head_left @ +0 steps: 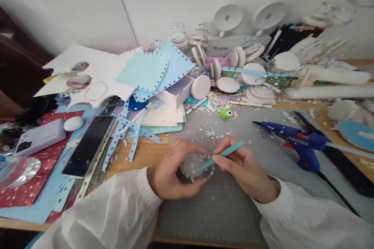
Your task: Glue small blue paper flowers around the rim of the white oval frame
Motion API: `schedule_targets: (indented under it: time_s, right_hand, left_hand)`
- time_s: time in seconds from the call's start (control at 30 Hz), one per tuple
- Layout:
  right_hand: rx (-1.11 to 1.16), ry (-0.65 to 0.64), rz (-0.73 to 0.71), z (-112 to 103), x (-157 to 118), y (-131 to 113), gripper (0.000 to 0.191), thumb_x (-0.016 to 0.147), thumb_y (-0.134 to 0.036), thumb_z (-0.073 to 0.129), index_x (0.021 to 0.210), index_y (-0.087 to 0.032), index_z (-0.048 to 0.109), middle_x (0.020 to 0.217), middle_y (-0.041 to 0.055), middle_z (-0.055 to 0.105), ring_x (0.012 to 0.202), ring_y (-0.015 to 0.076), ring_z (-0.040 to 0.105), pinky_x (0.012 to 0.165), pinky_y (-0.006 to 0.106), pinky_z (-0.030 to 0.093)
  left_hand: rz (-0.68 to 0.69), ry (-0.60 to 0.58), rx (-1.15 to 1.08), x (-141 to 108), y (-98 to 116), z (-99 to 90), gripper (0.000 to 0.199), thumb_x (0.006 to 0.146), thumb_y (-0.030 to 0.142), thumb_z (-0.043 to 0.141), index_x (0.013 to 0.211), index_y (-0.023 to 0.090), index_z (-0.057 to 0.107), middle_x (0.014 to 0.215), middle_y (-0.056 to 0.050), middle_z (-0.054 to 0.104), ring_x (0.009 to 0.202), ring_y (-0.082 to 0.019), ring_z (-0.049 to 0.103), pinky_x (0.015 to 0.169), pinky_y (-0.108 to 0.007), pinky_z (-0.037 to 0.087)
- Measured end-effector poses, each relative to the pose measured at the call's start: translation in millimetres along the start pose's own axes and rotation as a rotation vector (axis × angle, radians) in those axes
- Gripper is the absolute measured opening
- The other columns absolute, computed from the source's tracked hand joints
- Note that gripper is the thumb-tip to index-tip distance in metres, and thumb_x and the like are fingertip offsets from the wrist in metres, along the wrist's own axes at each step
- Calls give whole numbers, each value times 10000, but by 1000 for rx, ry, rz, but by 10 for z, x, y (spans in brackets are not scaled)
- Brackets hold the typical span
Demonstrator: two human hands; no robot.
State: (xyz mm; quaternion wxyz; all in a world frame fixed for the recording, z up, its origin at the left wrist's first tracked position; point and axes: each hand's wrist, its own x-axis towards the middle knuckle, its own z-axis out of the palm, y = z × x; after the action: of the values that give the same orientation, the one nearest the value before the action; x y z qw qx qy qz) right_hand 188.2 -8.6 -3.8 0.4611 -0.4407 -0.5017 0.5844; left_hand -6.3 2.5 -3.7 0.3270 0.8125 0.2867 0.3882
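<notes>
Curved around a small round, clear-looking piece [191, 165] edged with bits of pale blue and white paper is my left hand [178, 169], thumb below and fingers above. Teal tweezers [226, 151] sit pinched in my right hand [238, 165], their tip pointing down-left over the middle of the round piece. Whether the tip grips a scrap is too small to see. Both hands are above a grey cutting mat [210, 221]. Beyond them lie scattered paper bits [214, 134] and a green craft punch [225, 114].
To the right rests a blue glue gun [295, 140], its cable trailing forward, beside a long black bar [336, 155]. Leftward are a dark-screened phone [89, 146], punched blue strips [136, 140] and stacked paper. White discs [228, 85] and an open lilac box [178, 93] crowd the back.
</notes>
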Motion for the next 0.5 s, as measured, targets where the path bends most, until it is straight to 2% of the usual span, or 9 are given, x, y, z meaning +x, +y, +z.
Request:
schedule_targets:
  time_s: [0.5]
  right_hand:
    - [41,-28,25,-3,-18,46,162,753,-304,680,741,-205,552,648,-41,479,539,77,422,495,217,348]
  left_hand:
    - [17,12,-4,-5,-16,7,514,657,207,687,1135,191,499,1022,-89,612,923,-234,575,817,-380,444]
